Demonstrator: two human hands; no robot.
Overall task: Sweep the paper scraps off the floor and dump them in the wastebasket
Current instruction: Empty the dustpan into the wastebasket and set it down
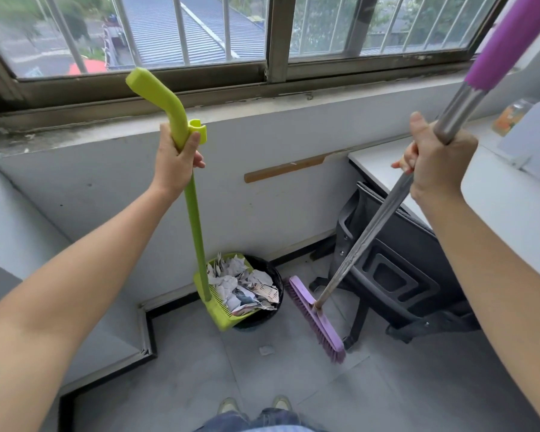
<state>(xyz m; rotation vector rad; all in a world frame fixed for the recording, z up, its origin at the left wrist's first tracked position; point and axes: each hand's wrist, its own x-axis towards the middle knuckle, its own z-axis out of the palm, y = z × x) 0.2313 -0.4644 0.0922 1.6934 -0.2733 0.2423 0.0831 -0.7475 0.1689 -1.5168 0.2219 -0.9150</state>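
Left grip (176, 160) clasps the dustpan (196, 226) handle — pan, full of paper scraps (247, 288), over the wastebasket (274, 274) (12 o'clock from the shoes (228, 405)). Right grip (437, 163) clasps the broom (373, 226) shaft, head at 1 o'clock.

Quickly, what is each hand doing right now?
Left hand: grips the lime-green plastic dustpan handle.
Right hand: grips the purple broom's grey metal pole.

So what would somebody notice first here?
The green dustpan, heaped with paper scraps, hangs over the black wastebasket by the wall, gripped by the left hand. Next, the purple broom on the right, held by the right hand, and one scrap on the floor.
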